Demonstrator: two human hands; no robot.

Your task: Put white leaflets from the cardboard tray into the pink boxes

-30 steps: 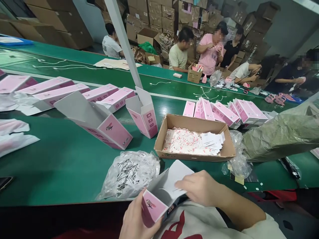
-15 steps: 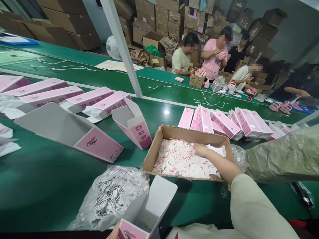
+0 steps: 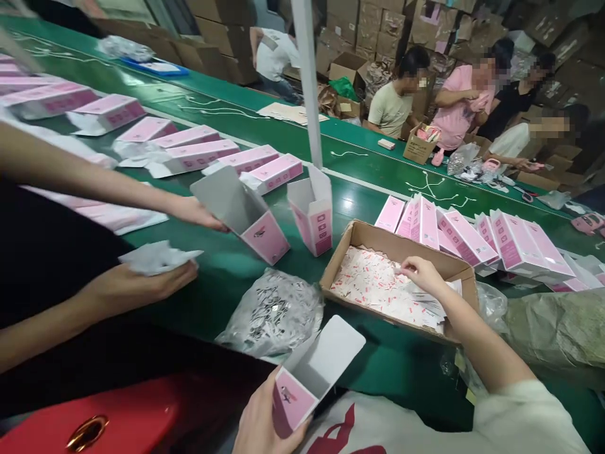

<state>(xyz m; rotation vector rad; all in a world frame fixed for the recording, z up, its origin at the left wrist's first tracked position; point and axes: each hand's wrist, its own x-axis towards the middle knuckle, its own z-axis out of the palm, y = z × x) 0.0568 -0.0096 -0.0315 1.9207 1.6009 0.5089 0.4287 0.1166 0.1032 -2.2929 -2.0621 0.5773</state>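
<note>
Many pink boxes [image 3: 515,243] on green belt [image 3: 198,296], warehouse.

Left hand: your left hand [image 3: 258,419] grips an open pink box [image 3: 302,381], near edge.
Right hand: your right hand [image 3: 420,272] touches paper slips [image 3: 378,287] inside a cardboard tray [image 3: 401,234].
Left side: a co-worker's hand [image 3: 196,213] touches another open box [image 3: 246,211].

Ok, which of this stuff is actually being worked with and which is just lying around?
In hand:
- left hand holds the open pink box
- right hand reaches among the paper slips in the cardboard tray

Lying about:
- clear bag
- closed pink boxes
- red bag
</note>
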